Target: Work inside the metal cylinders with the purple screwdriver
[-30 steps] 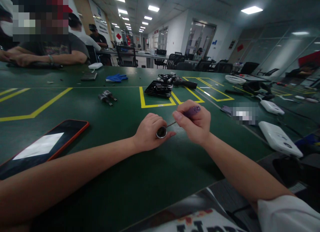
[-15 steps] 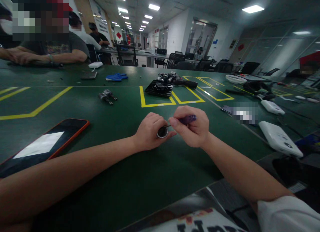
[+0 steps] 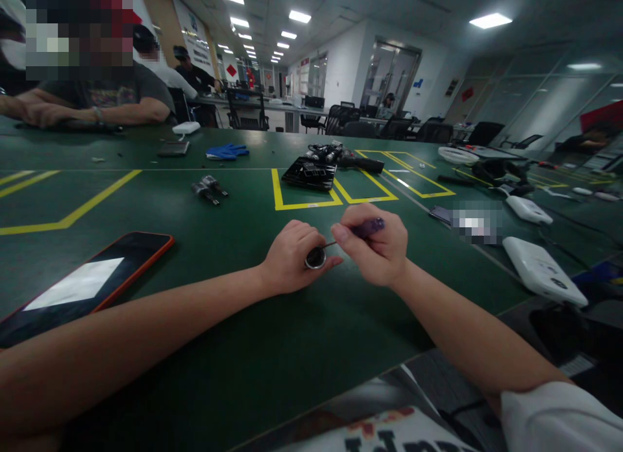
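Observation:
My left hand (image 3: 291, 256) is closed around a small round piece with a silver rim and a dark inside (image 3: 315, 258); most of its body is hidden by my fingers. My right hand (image 3: 374, 245) grips a screwdriver (image 3: 368, 228) by its dark purple handle. Its thin metal shaft points left toward the silver-rimmed piece, and the tip lies at or just over the rim; I cannot tell whether it touches. Both hands are just above the green table (image 3: 272, 374), close together.
A phone with an orange case (image 3: 92, 280) lies at left. Further back are metal-pronged parts (image 3: 209, 189), a blue glove (image 3: 227, 152), and a black packet (image 3: 309, 173) with dark items. White devices (image 3: 544, 270) and cables line the right. A person (image 3: 111, 98) sits across the table.
My right hand has shifted very slightly right, and more of the screwdriver's shaft shows. My left hand holds the round piece in almost the same place.

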A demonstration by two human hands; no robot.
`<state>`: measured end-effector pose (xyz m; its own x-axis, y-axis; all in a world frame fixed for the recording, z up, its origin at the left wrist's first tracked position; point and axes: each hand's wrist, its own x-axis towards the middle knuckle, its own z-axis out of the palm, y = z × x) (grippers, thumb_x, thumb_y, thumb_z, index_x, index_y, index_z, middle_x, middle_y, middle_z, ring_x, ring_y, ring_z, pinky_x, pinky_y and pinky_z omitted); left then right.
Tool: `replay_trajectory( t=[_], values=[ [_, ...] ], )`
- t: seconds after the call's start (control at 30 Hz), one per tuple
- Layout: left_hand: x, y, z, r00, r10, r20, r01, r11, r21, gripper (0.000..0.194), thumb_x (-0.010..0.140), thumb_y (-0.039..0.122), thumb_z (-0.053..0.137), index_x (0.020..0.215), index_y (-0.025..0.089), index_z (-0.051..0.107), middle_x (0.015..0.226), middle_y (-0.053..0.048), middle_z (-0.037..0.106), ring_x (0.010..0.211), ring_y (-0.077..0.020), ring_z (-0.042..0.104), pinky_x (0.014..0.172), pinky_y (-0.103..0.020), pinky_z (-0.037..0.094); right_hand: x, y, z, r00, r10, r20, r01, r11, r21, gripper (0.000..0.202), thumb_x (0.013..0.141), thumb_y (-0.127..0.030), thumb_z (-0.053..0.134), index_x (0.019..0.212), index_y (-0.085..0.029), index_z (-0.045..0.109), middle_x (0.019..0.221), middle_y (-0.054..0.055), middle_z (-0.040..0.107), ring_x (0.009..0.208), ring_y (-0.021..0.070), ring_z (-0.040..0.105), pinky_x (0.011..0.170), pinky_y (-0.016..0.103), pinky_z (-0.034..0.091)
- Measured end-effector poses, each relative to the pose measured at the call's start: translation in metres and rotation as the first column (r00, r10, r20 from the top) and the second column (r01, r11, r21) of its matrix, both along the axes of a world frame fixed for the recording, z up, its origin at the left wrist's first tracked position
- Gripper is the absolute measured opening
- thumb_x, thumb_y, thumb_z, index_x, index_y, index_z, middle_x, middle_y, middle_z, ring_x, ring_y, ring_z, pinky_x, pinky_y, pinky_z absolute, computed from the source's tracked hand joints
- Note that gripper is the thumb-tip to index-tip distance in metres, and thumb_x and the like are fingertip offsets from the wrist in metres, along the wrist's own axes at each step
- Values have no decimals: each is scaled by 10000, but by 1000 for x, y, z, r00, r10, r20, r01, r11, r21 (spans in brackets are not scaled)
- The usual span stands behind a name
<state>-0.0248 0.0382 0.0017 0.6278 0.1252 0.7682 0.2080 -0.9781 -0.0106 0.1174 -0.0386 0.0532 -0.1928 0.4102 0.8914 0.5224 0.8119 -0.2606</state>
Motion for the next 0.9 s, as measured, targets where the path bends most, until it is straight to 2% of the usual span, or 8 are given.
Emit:
replay_trajectory(
  t=[0.13, 0.33, 0.5, 0.77, 0.9],
  values=[
    [0, 0, 1, 1000, -4, 14, 4, 1000, 28, 348, 833, 462, 450, 715, 142, 519, 624, -46, 582, 599, -172, 546, 578, -312, 430, -2, -2, 1, 999, 15, 36, -14, 1000, -6, 133, 756, -102, 553, 663, -167, 483, 585, -46, 488, 516, 56, 454, 517, 197, 385],
    [-1, -3, 4, 999, -14, -41, 13, 1000, -23, 344, 821, 461, 481, 733, 132, 530, 656, -55, 601, 636, -175, 563, 619, -322, 443, 0, 2, -1, 998, -46, -51, 43, 997, -59, 144, 799, -140, 546, 672, -170, 486, 591, -48, 466, 508, 54, 440, 497, 199, 364],
    [0, -4, 4, 1000, -1, -29, 0, 1000, -24, 343, 795, 468, 524, 701, 139, 515, 623, -38, 584, 612, -163, 547, 613, -311, 437, -1, 4, -4, 994, -55, -94, 49, 997, -66, 168, 814, -148, 530, 658, -173, 474, 569, -58, 429, 474, 48, 404, 459, 193, 334],
    [0, 1, -1, 1000, -1, 3, 1, 1000, 7, 350, 838, 470, 425, 720, 153, 513, 640, -42, 586, 619, -170, 553, 593, -315, 441, -1, -1, -1, 999, 35, 38, -34, 999, -12, 115, 748, -121, 552, 667, -175, 491, 574, -47, 476, 504, 68, 441, 508, 218, 376],
    [0, 0, 0, 1000, 1, -25, -2, 1000, -13, 341, 825, 466, 458, 726, 147, 522, 659, -52, 598, 638, -178, 563, 607, -324, 446, -1, -1, -1, 1000, -8, 18, 9, 1000, -29, 130, 767, -118, 545, 663, -170, 487, 584, -45, 476, 517, 64, 450, 511, 210, 376]
  ],
)
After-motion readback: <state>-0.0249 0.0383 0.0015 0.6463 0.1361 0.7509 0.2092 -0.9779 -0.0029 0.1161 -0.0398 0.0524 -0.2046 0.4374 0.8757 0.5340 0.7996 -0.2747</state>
